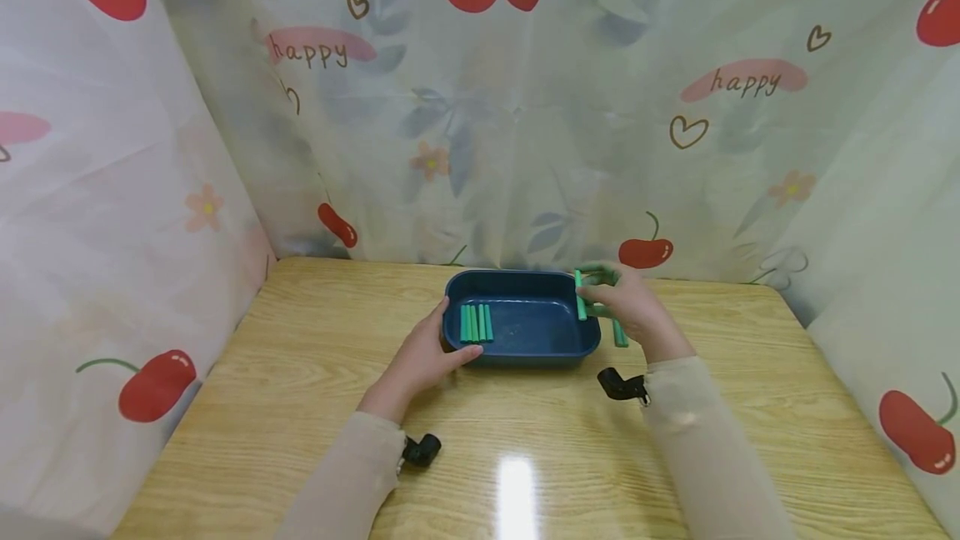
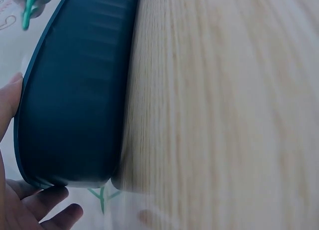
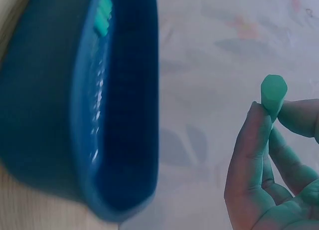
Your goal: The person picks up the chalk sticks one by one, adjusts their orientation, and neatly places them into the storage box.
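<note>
A dark blue oblong tub (image 1: pixel 525 361) rests on the table. Inside its left end several green sticks (image 1: pixel 477 323) lie side by side. My left hand (image 1: pixel 423 354) grips the tub's left end, its thumb on the near rim and its fingers around the end wall. Above the tub's right end, my right hand (image 1: pixel 626 302) pinches a green stick (image 1: pixel 581 297) between thumb and fingers. In the right wrist view, this held stick (image 3: pixel 273 93) shows a blunt, faceted end, and the fingers look greenish. Another green stick (image 1: pixel 619 333) lies right of the tub, partly behind the right hand.
The wood-grain table (image 1: pixel 517 423) extends around the tub. A patterned cloth (image 1: pixel 510 107) hangs close behind it and at both sides. Black wrist devices (image 1: pixel 621 384) sit at the sleeve cuffs.
</note>
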Tool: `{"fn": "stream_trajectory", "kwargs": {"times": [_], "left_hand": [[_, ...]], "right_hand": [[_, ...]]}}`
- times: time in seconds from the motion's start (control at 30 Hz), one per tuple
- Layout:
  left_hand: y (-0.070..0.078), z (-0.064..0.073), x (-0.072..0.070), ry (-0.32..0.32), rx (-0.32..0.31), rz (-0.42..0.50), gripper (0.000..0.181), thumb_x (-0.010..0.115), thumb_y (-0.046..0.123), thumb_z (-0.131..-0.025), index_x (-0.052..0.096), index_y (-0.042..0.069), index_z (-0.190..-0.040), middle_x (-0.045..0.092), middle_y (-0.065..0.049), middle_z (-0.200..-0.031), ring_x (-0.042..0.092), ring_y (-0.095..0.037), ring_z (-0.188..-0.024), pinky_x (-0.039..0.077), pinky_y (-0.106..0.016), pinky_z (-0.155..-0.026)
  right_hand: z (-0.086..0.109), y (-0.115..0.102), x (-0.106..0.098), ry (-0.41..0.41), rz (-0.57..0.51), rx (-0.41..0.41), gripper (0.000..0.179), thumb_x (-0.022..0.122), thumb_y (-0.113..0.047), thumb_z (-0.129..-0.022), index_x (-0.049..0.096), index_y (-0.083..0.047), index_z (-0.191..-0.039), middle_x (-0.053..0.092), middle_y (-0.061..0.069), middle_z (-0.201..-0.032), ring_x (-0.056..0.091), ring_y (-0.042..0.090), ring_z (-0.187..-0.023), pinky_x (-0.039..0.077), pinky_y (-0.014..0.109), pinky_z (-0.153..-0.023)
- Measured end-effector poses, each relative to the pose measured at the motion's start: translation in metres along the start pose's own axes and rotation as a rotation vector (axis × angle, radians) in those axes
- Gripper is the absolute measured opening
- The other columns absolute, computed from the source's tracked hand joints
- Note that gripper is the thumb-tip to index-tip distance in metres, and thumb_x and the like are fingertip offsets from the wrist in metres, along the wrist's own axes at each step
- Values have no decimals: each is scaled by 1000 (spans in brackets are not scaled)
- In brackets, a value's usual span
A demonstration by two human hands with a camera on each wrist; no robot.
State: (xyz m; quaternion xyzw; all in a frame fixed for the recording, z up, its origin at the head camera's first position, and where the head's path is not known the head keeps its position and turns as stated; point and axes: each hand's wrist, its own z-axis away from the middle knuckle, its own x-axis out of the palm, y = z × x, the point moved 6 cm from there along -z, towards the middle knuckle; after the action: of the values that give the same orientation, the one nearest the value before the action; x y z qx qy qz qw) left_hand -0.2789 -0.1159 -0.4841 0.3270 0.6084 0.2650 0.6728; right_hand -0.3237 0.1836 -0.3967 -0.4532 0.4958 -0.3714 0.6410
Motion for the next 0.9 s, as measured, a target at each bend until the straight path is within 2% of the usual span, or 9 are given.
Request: {"fn": "stream_trajectory", "kwargs": {"times": [0.23, 0.57, 0.9], "left_hand": [[-1, 0, -1, 1, 4, -3, 108, 76, 58, -83, 14, 18, -163, 26, -10, -163, 28, -31, -148, 29, -53, -117], [-1, -1, 0, 2, -4, 7, 106, 77, 53, -84, 16, 18, -162, 26, -10, -163, 28, -31, -148, 28, -54, -117], [-2, -1, 0, 0, -4, 8, 105, 76, 53, -85, 15, 18, -162, 26, -10, -163, 27, -31, -149, 28, -53, -117]], "right_hand": [[-6, -15, 19, 2, -57, -11, 49, 63, -8, -97, 49, 1, -143, 56, 14, -116, 62, 20, -92, 58, 31, -80], [-22, -14, 48, 23, -163, -28, 50, 62, -1, -96, 47, 7, -143, 58, 14, -113, 63, 16, -86, 59, 30, -72], [-39, -7, 78, 17, -142, -22, 44, 64, -3, -96, 54, 4, -138, 60, 14, -111, 63, 16, -87, 58, 30, -72]]}}
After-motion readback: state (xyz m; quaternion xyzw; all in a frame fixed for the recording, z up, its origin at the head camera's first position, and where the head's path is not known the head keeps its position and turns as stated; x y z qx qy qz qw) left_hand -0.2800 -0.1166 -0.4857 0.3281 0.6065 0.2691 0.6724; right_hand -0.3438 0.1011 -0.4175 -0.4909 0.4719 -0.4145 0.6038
